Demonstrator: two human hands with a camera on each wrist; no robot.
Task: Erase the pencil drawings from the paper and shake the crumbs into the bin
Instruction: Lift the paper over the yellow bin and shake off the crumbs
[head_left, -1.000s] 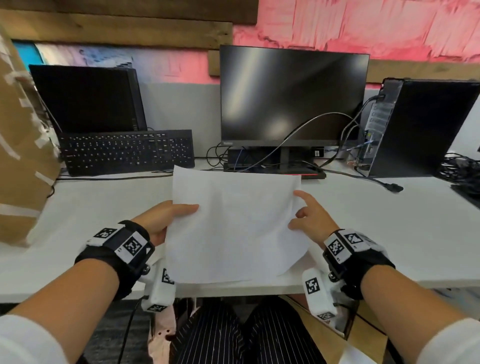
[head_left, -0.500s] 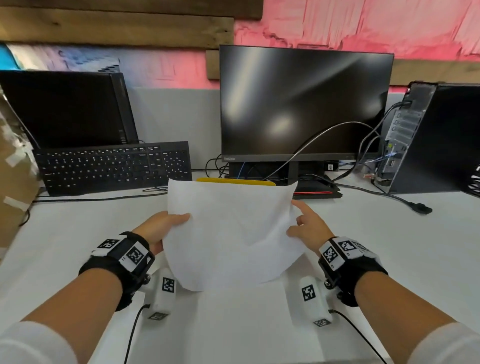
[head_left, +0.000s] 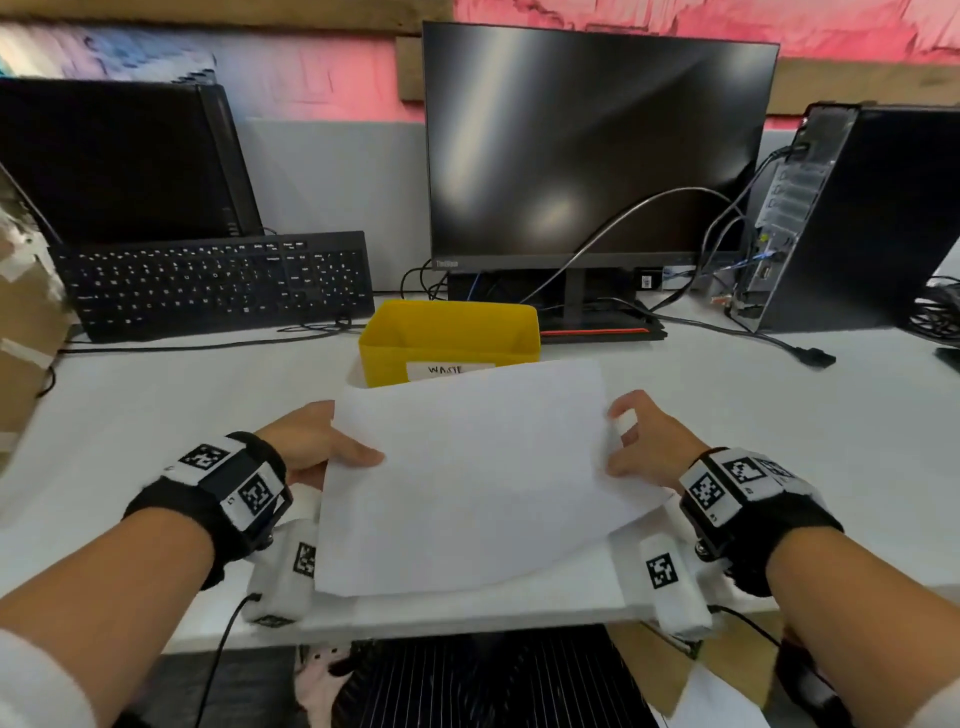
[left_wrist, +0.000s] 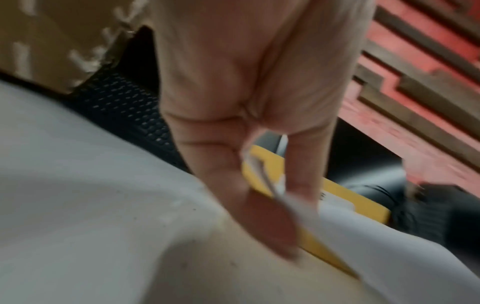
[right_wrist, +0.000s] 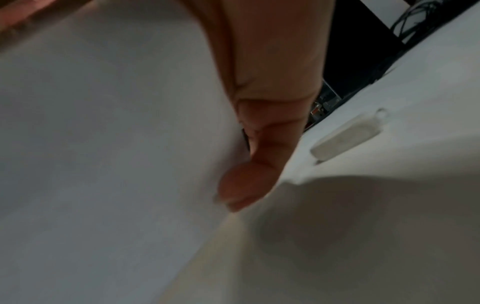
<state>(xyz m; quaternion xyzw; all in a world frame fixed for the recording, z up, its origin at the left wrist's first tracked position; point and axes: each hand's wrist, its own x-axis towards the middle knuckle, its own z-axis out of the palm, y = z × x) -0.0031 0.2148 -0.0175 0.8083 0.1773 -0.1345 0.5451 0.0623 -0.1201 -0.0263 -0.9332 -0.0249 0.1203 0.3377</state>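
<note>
The sheet of paper (head_left: 467, 478) hangs in the air just in front of the yellow bin (head_left: 449, 338) (the one labelled "WASTE"), its far edge overlapping the bin's near wall and its near edge sagging toward the person. The left hand (head_left: 311, 447) pinches the sheet's left edge, thumb on top and fingers beneath; the left wrist view shows that edge nipped between thumb and fingers. The right hand (head_left: 649, 447) pinches the right edge, thumb against the sheet's face and the other fingers loosely curled behind.

The paper looks thin, light and limp: it bows between the two hands and would crease or tear under a hard tug. Holding it by opposite side edges seems the sound choice, since that keeps it taut enough to tilt toward the bin. Crumbs are too small to make out here.
</note>
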